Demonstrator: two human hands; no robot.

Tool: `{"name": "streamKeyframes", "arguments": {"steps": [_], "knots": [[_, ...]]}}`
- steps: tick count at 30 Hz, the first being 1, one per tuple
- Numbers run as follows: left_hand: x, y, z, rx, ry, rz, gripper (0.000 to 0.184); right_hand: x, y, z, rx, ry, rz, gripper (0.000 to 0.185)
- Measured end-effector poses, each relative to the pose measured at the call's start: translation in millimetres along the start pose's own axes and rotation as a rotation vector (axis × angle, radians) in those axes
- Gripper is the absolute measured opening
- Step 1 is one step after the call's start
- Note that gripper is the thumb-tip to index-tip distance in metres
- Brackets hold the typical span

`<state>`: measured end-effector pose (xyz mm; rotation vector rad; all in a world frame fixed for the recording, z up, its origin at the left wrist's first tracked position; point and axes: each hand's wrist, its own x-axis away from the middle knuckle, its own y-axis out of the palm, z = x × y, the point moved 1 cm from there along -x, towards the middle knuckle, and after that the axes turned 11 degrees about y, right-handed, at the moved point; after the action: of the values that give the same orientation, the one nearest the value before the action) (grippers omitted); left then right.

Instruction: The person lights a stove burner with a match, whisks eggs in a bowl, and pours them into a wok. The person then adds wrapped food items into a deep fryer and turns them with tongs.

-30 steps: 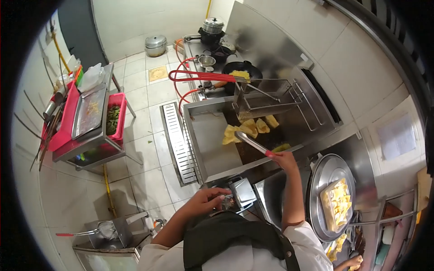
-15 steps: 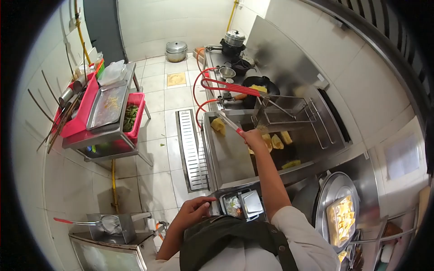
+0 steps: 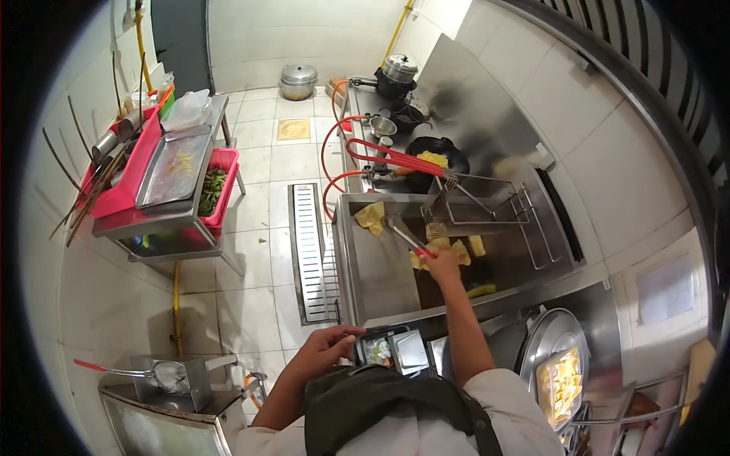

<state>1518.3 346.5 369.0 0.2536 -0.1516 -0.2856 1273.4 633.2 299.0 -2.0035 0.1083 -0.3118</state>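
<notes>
My right hand (image 3: 446, 267) is closed round the red grips of metal tongs (image 3: 407, 236), held over the fryer (image 3: 384, 285). The tips of the tongs are near the left edge of several yellow fried pieces (image 3: 431, 252) in the dark oil. On the steel ledge left of the oil lies a folded yellow piece (image 3: 371, 218), apart from the tongs. My left hand (image 3: 325, 351) rests by the fryer's front, fingers stretched out, beside a small steel container (image 3: 378, 352) with chopped bits inside. It holds nothing that I can see.
A wire fry basket (image 3: 475, 209) with red handles stands at the fryer's back. Beyond it a black wok (image 3: 450, 156) holds yellow food. At right, a tray of yellow pieces (image 3: 561, 387) sits on a round lid (image 3: 576, 334). A steel table (image 3: 163, 228) stands left.
My right hand and the tongs have moved right and nearer to me, away from the ledge to the pieces in the oil. The yellow food on the ledge looks wider. My left hand stays put.
</notes>
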Motion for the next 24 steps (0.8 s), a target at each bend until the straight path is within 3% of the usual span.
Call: {"name": "streamKeyframes", "arguments": {"steps": [6,12,19,24], "knots": [[-24.3,8.8,-7.0,0.031,-0.038,-0.074,0.029,-3.3,27.1,7.0,0.141,-0.094,0.037,0.032],[-31.3,10.2,-11.0,-0.003,-0.034,-0.085,0.031,-19.9,34.3,13.0,0.192,-0.309,0.202,0.034],[-26.4,4.8,-2.1,-0.06,-0.086,-0.019,0.029,-15.2,22.3,23.1,0.059,-0.204,0.098,0.04],[-29.9,1.6,2.0,-0.024,-0.064,-0.008,0.029,48.2,-32.8,56.2,-0.1,-0.02,0.031,0.039]]}}
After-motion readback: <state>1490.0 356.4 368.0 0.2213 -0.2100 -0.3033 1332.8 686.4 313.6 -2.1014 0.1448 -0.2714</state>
